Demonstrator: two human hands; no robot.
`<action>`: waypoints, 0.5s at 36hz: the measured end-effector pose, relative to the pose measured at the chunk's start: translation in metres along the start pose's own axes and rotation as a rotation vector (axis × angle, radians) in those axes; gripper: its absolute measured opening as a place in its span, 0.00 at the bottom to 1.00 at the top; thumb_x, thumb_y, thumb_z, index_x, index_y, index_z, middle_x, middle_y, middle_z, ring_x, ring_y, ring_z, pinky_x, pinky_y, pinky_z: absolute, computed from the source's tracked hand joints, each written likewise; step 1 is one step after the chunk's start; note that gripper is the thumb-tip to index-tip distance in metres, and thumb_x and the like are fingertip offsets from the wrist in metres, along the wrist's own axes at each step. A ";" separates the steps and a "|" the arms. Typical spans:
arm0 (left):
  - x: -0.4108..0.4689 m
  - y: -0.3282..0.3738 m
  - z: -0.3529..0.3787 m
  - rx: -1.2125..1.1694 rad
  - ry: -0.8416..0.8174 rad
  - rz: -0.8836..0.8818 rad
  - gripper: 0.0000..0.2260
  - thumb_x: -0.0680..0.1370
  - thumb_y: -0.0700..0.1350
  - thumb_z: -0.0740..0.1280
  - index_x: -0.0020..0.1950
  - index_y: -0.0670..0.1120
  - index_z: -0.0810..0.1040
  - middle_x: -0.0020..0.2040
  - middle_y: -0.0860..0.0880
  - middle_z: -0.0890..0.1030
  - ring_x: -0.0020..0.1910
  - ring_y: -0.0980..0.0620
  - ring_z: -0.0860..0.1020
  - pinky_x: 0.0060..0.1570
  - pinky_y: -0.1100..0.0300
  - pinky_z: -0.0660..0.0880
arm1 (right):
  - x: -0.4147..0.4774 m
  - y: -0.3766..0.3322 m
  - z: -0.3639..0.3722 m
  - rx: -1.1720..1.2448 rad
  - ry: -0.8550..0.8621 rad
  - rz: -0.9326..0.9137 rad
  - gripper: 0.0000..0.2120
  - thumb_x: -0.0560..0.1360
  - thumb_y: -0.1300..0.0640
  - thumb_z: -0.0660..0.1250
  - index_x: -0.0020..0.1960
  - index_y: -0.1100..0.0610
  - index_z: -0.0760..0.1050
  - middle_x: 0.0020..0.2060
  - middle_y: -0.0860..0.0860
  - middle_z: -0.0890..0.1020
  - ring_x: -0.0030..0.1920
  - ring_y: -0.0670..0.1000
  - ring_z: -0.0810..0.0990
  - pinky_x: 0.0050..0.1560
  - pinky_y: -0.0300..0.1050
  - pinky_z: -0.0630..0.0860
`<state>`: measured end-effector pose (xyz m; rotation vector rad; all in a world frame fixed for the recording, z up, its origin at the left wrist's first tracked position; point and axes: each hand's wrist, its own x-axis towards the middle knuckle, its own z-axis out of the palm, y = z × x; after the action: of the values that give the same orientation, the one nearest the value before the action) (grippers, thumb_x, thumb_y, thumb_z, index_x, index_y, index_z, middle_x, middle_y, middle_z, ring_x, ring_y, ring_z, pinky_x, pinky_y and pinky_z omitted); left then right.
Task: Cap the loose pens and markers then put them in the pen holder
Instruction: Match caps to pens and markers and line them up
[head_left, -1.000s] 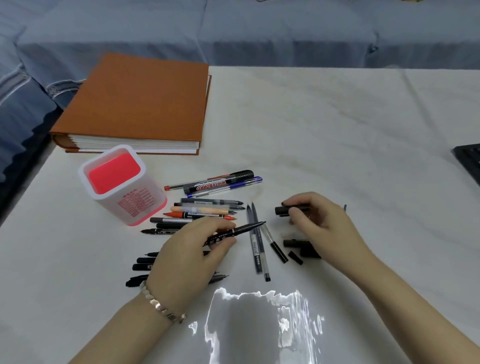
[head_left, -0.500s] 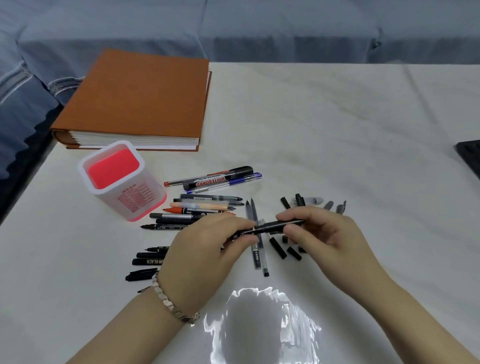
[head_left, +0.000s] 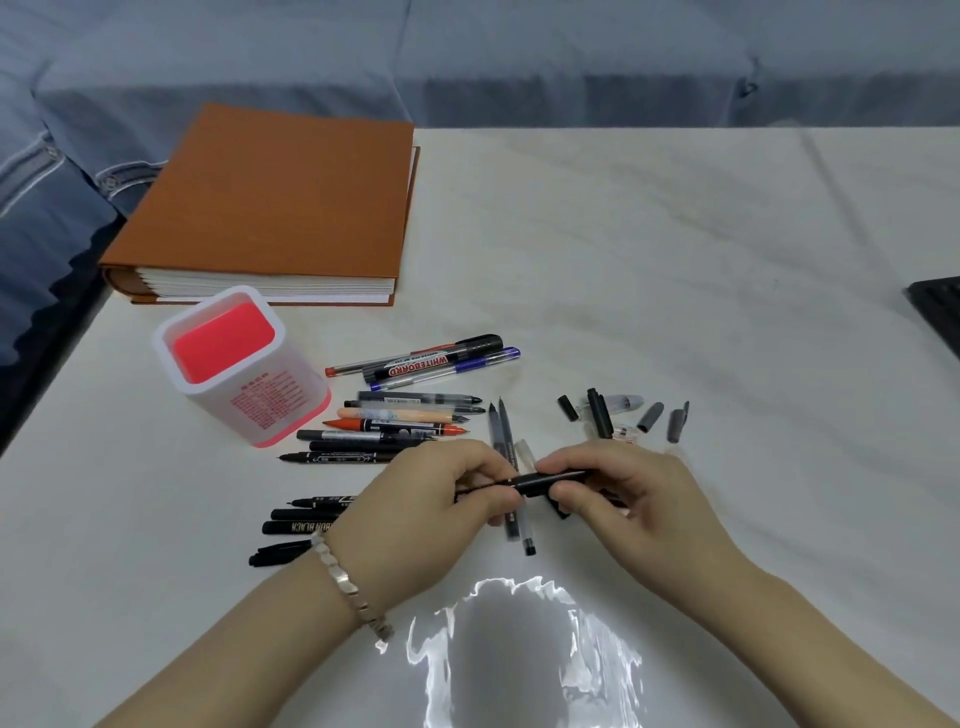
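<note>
Pen (head_left: 540, 480) now seemingly capped, gripped by both hands (head_left: 431, 499) (head_left: 618, 499) as before.

Glossy marble-like table (head_left: 649, 270), seemingly translucent plastic pen holder (head_left: 291, 400), matt cloth-textured binder (head_left: 280, 192)

Bare table (head_left: 675, 270) lies open behind the pens; pen holder (head_left: 239, 364) mouth stands unobstructed.

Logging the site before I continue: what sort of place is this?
Probably a home living room used as a desk: a pale marble-look table, a blue-grey sofa right behind it, an orange album and a keyboard corner.
</note>
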<state>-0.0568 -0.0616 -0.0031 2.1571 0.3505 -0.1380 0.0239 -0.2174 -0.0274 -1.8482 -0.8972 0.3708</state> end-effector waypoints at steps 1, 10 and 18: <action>0.001 -0.001 0.000 0.059 -0.022 0.007 0.06 0.74 0.45 0.65 0.39 0.56 0.76 0.32 0.56 0.78 0.33 0.61 0.73 0.34 0.68 0.68 | 0.001 0.001 0.001 -0.004 -0.007 0.021 0.06 0.68 0.53 0.68 0.39 0.41 0.78 0.36 0.28 0.79 0.40 0.37 0.79 0.42 0.26 0.70; 0.022 -0.008 -0.016 -1.047 0.327 -0.335 0.08 0.78 0.40 0.59 0.45 0.42 0.77 0.39 0.43 0.76 0.35 0.54 0.77 0.39 0.55 0.82 | 0.018 0.008 -0.016 0.185 0.217 0.267 0.13 0.72 0.64 0.66 0.48 0.46 0.75 0.35 0.49 0.84 0.37 0.47 0.80 0.45 0.41 0.77; 0.017 -0.010 -0.023 -0.929 0.490 -0.251 0.07 0.76 0.39 0.63 0.37 0.43 0.73 0.24 0.52 0.76 0.34 0.55 0.81 0.36 0.60 0.81 | 0.034 0.031 -0.029 -0.439 0.158 0.280 0.09 0.73 0.63 0.63 0.49 0.55 0.80 0.42 0.52 0.80 0.40 0.49 0.75 0.40 0.35 0.65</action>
<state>-0.0445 -0.0344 -0.0017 1.1939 0.7861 0.3610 0.0773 -0.2182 -0.0368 -2.3826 -0.6449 0.2022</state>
